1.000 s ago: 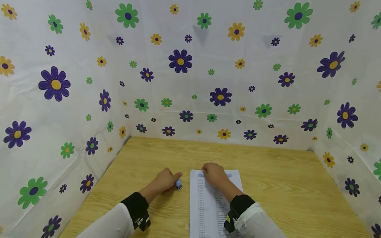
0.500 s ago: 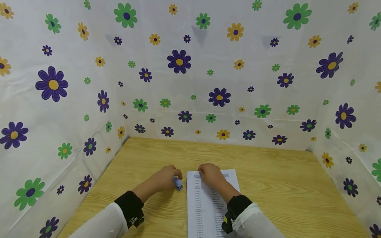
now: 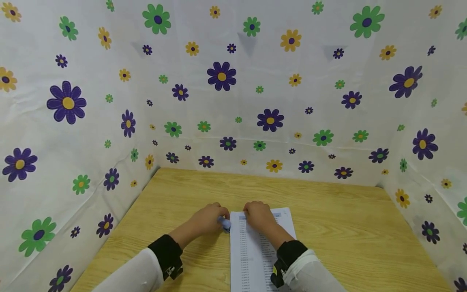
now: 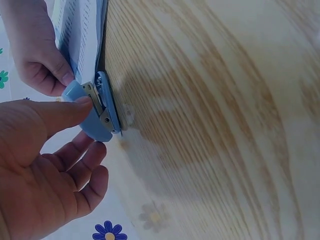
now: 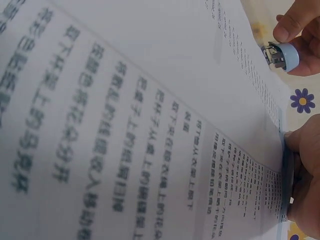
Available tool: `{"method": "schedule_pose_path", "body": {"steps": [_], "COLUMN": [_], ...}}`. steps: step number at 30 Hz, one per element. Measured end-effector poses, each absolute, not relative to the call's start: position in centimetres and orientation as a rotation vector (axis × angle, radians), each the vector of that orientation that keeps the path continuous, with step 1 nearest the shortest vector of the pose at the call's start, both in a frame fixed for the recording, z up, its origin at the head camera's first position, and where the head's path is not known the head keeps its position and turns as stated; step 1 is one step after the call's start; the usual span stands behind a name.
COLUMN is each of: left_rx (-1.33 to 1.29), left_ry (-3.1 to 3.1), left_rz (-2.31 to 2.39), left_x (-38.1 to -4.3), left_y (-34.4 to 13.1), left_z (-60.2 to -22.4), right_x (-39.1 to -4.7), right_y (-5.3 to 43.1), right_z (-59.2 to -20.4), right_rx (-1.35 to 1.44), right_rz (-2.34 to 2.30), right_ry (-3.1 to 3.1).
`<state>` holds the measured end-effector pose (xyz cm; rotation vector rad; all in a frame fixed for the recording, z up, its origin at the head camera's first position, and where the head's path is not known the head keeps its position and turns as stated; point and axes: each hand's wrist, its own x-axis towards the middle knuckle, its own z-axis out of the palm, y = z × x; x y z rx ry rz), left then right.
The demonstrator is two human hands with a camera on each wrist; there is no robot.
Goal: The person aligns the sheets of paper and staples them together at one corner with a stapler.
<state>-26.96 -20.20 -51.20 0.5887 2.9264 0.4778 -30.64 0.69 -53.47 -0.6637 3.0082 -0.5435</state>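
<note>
My left hand (image 3: 207, 220) pinches a small light-blue stapler (image 3: 224, 224) between thumb and fingers, at the top left corner of a stack of printed papers (image 3: 251, 259). In the left wrist view the stapler's jaws part toward the paper edge, its metal part (image 4: 95, 97) showing between them; whether paper lies inside is unclear. With thumb and curled fingers, my right hand (image 3: 260, 216) grips the stack's top edge. The right wrist view shows the stack slightly raised and curved, the stapler (image 5: 291, 57) just beyond its edge.
The papers lie on a wood-grain table (image 3: 339, 231). A white cloth with printed flowers (image 3: 233, 97) walls the table at the back and on both sides. Black straps with small cameras (image 3: 167, 256) sit on both wrists.
My left hand has turned the stapler and brought it right, from bare table up to the papers' left edge. The right hand keeps its grip on the top edge.
</note>
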Motion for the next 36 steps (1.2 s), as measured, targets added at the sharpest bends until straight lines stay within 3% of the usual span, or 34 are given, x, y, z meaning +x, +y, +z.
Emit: {"method": "schedule_pose_path", "body": {"steps": [19, 36], "left_rx": [0.643, 1.021], "left_ry": [3.021, 3.007], "left_rz": [0.224, -0.061], "left_x": [-28.2, -30.3], "left_y": [-19.3, -18.6], "left_z": [-51.8, -52.6], "right_x": [-30.2, -30.6], "right_y": [0.5, 1.1], "right_z": [-53.3, -54.1], "right_rx": [-0.691, -0.666], "right_rz": [-0.517, -0.671], "right_ry": [2.944, 2.923]}}
